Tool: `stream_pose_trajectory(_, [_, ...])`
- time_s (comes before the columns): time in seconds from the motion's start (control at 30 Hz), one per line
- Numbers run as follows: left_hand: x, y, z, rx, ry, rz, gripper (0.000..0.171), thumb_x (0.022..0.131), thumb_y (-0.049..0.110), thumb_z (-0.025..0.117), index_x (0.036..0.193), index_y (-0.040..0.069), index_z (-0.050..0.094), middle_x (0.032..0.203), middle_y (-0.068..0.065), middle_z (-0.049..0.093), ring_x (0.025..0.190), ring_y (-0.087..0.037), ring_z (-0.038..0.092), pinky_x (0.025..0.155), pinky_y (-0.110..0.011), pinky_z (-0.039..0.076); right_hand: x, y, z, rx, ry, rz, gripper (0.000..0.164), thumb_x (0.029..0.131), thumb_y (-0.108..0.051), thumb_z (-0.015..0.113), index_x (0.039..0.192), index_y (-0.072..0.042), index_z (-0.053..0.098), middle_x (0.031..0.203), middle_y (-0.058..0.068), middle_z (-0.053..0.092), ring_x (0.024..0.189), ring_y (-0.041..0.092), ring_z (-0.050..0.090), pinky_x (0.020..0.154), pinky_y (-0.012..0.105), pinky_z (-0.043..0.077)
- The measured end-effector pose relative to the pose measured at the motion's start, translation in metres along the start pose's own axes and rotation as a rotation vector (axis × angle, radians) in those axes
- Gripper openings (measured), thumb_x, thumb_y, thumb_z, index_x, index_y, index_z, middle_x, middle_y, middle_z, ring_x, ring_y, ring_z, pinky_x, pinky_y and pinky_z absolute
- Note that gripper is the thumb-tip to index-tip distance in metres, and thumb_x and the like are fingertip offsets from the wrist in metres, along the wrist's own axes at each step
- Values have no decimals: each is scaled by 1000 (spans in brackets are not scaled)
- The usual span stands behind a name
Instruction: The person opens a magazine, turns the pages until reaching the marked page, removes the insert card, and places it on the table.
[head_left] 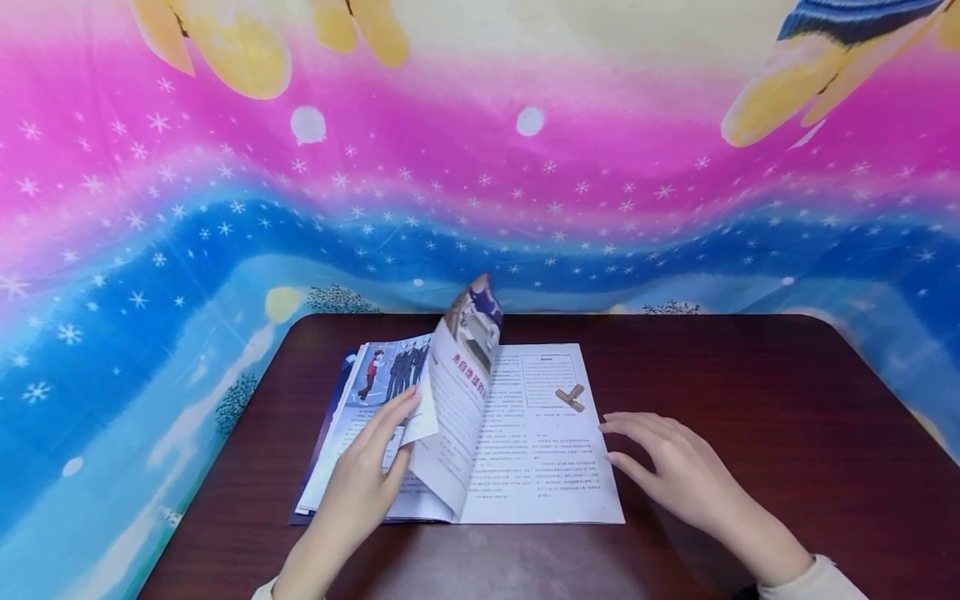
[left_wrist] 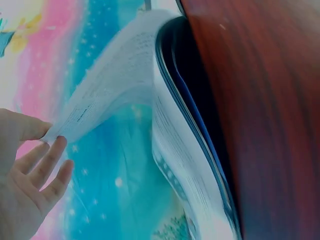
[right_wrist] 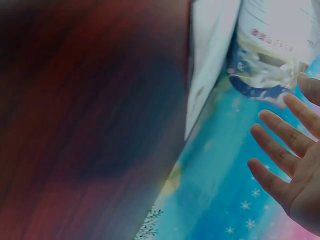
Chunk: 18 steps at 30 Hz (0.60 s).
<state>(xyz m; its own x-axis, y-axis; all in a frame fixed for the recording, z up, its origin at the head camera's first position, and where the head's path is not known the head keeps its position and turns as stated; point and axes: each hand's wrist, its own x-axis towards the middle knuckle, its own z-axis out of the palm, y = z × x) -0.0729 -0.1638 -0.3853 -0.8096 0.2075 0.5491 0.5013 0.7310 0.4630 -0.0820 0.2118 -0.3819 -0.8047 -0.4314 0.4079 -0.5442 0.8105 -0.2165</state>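
An open magazine (head_left: 555, 467) lies on the dark table, its printed right-hand page flat. My left hand (head_left: 371, 458) pinches the edge of a lifted page (head_left: 457, 417) between thumb and forefinger. That page stands curled up over the left half, its top corner pointing away from me. In the left wrist view, thumb and fingertip of the left hand (left_wrist: 37, 165) meet at the page's edge while the other fingers spread. My right hand (head_left: 675, 467) is beside the magazine's right edge with fingers loosely extended, holding nothing; the right wrist view shows its fingers (right_wrist: 280, 155) spread.
The dark reddish-brown wooden table (head_left: 750, 375) has rounded far corners. Behind and around it hangs a pink and blue cloth (head_left: 525, 183) printed with snowflakes. Several pages and a dark cover (head_left: 330, 433) show at the magazine's left side.
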Motion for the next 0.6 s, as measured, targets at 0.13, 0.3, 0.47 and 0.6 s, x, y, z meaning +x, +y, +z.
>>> stream_pose_trajectory(0.13, [-9, -9, -8, 40, -13, -68, 77, 81, -6, 76, 148, 17, 44, 150, -5, 46, 132, -28, 49, 99, -46, 47, -7, 4, 1, -8, -24, -3, 38, 82, -21, 81, 119, -15, 71, 120, 2, 68, 111, 26, 64, 90, 51, 50])
stream_pose_trajectory(0.3, [-17, -19, -16, 56, -36, -120, 82, 80, -6, 77, 151, 15, 40, 152, -8, 43, 131, -31, 50, 92, -52, 51, -14, 12, 3, -16, -41, -9, 38, 82, -21, 81, 118, -18, 71, 118, -1, 68, 109, 24, 64, 90, 50, 50])
stream_pose_trajectory(0.47, [-25, -29, -25, 81, -70, -155, 84, 79, -5, 79, 151, 13, 38, 153, -12, 39, 125, -36, 53, 82, -55, 54, -19, 18, 4, -26, -39, -73, 40, 79, -18, 83, 117, -19, 71, 117, -2, 68, 107, 22, 65, 88, 49, 52])
stream_pose_trajectory(0.6, [-31, -38, -33, 98, -91, -207, 77, 81, -3, 78, 149, 11, 42, 151, -15, 40, 116, -37, 60, 77, -56, 55, -23, 23, 7, -38, -36, -120, 41, 77, -17, 84, 115, -20, 71, 118, -5, 68, 108, 19, 64, 89, 45, 51])
